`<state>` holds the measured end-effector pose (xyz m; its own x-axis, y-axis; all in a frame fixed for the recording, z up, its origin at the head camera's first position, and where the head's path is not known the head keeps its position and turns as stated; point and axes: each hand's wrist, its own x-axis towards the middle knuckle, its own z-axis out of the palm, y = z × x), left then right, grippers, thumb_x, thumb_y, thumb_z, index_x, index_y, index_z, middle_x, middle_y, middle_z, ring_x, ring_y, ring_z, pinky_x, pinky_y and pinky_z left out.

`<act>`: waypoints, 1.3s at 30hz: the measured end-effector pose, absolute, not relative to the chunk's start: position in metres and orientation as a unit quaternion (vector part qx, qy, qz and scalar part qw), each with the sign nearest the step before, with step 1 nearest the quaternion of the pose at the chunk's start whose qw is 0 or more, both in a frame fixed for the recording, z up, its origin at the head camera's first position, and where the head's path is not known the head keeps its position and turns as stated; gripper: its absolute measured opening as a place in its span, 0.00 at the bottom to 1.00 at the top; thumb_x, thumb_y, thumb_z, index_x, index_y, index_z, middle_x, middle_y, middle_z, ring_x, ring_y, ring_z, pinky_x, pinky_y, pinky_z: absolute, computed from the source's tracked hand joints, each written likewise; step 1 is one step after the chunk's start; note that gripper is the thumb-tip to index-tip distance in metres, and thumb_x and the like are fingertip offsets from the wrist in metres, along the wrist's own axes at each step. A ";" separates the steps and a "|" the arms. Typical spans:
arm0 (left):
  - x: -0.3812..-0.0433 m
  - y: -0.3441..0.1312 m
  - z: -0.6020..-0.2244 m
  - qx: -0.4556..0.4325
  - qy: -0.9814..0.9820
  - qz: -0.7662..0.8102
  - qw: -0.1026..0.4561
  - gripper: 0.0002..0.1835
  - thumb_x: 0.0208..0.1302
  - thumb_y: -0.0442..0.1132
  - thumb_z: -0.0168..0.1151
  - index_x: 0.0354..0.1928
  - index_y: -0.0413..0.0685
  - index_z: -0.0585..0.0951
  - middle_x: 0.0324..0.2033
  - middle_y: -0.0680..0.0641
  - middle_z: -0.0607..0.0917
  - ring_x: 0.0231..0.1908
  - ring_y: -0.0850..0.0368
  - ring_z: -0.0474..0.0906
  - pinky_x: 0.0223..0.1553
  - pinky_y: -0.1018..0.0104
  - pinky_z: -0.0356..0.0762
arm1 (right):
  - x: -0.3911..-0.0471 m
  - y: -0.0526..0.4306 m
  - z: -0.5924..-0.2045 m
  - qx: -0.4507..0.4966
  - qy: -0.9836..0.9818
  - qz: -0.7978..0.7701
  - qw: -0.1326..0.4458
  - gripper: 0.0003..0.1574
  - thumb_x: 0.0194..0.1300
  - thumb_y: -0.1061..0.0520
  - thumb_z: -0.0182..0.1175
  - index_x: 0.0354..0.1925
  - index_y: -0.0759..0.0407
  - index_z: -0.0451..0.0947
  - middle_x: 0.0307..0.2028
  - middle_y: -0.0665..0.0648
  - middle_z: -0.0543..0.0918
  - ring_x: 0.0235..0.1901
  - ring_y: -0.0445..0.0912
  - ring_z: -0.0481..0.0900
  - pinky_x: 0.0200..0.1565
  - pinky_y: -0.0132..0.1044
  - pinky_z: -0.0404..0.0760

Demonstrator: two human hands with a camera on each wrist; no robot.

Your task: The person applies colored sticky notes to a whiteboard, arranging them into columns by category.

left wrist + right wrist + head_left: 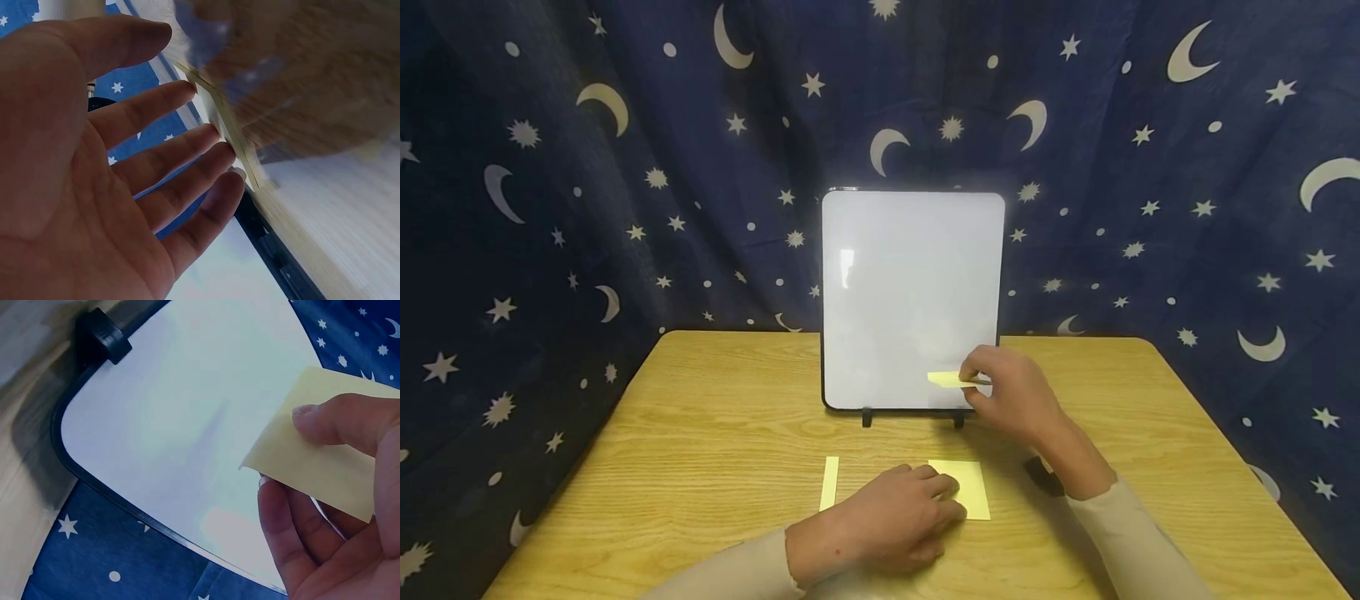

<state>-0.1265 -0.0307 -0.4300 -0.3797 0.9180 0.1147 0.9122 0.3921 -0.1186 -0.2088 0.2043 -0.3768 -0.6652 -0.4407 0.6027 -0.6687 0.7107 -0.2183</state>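
Note:
My right hand (1015, 392) pinches a pale yellow sticky note (290, 456) between thumb and fingers, in front of the lower right of a blank whiteboard (910, 283). In the head view the note lies nearly edge-on; the right wrist view shows its flat face under the thumb, one corner slightly curled. My left hand (887, 521) rests its fingertips on the left side of a yellow sticky note pad (973, 493) on the table. Seen in the left wrist view, its fingers (162, 162) are extended, with the tips at the edge of the pad.
The whiteboard stands upright on small black feet (867, 417) on the wooden table (715, 433). A narrow yellow strip (829, 482) lies left of the pad, partly behind the left wrist. A dark blue curtain (737, 167) with moons and stars hangs behind and at both sides.

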 end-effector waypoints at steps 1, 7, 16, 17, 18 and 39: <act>-0.127 -0.031 -0.430 -0.551 -0.830 0.017 0.082 0.17 0.68 0.55 0.69 0.57 0.66 0.85 0.56 0.58 0.82 0.55 0.62 0.80 0.46 0.68 0.79 | -0.209 0.204 -0.376 0.310 -0.886 0.217 0.266 0.16 0.48 0.70 0.71 0.31 0.52 0.80 0.31 0.47 0.84 0.32 0.48 0.84 0.36 0.45 0.82; -0.127 -0.031 -0.430 -0.549 -0.832 0.006 0.071 0.16 0.67 0.54 0.69 0.54 0.65 0.85 0.56 0.57 0.82 0.54 0.62 0.79 0.45 0.68 0.78 | -0.213 0.201 -0.371 0.307 -0.879 0.228 0.285 0.17 0.48 0.71 0.72 0.31 0.53 0.80 0.31 0.48 0.85 0.31 0.47 0.83 0.35 0.45 0.81; -0.130 -0.034 -0.424 -0.547 -0.834 0.000 0.069 0.14 0.69 0.54 0.68 0.54 0.66 0.86 0.56 0.58 0.83 0.51 0.63 0.81 0.45 0.68 0.78 | -0.219 0.198 -0.366 0.306 -0.861 0.252 0.319 0.19 0.44 0.74 0.73 0.31 0.56 0.81 0.33 0.51 0.86 0.35 0.48 0.84 0.38 0.46 0.82; -0.130 -0.034 -0.423 -0.546 -0.835 -0.002 0.066 0.14 0.69 0.54 0.68 0.54 0.66 0.86 0.56 0.58 0.83 0.52 0.63 0.81 0.46 0.68 0.78 | -0.220 0.197 -0.365 0.309 -0.857 0.255 0.324 0.19 0.44 0.75 0.72 0.31 0.56 0.81 0.32 0.51 0.85 0.35 0.49 0.84 0.38 0.46 0.82; -0.130 -0.034 -0.423 -0.545 -0.836 -0.006 0.064 0.14 0.69 0.54 0.68 0.54 0.66 0.86 0.56 0.58 0.83 0.52 0.63 0.81 0.46 0.68 0.78 | -0.221 0.197 -0.364 0.312 -0.853 0.256 0.330 0.20 0.43 0.75 0.72 0.32 0.57 0.81 0.32 0.51 0.85 0.35 0.49 0.83 0.38 0.46 0.81; -0.163 -0.058 -0.391 -0.472 -0.875 -0.071 0.079 0.17 0.71 0.49 0.68 0.58 0.55 0.86 0.55 0.54 0.85 0.54 0.57 0.83 0.56 0.61 0.81 | -0.237 0.189 -0.363 0.351 -0.787 0.263 0.435 0.19 0.40 0.81 0.63 0.29 0.63 0.82 0.36 0.58 0.87 0.37 0.54 0.83 0.39 0.44 0.80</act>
